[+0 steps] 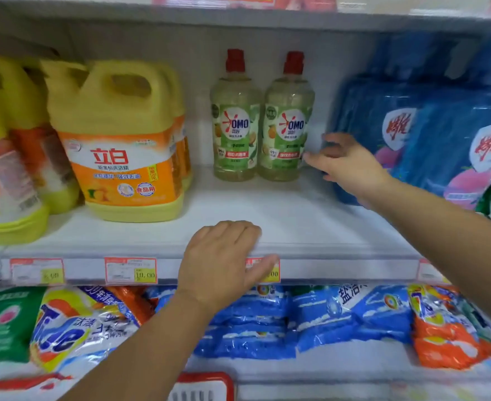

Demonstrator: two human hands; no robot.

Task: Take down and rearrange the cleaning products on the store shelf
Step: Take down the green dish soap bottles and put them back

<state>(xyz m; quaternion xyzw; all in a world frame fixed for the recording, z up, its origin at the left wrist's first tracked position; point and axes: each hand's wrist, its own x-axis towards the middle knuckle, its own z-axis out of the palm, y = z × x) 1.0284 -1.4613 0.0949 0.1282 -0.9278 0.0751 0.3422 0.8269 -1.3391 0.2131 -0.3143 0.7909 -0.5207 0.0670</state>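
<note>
Left bottle (235, 123), right bottle (287, 125): shelf (311, 221) rear edge.
Clear glossy plastic cylinders, red caps up, long axes vertical. Right hand (351, 169) released, fingers spread beside right bottle; left hand (221, 264) relaxed on front edge.

Left hand (221, 264) resting on shelf edge (339, 266), right hand (351, 166) beside OMO bottle (287, 123)

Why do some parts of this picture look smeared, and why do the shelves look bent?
Head view: the wide lens bends the shelf edge towards the corners. The blue bags and the right hand are smeared by motion blur. The two OMO bottles look fairly sharp. The light is even and the shadows are soft.
</note>
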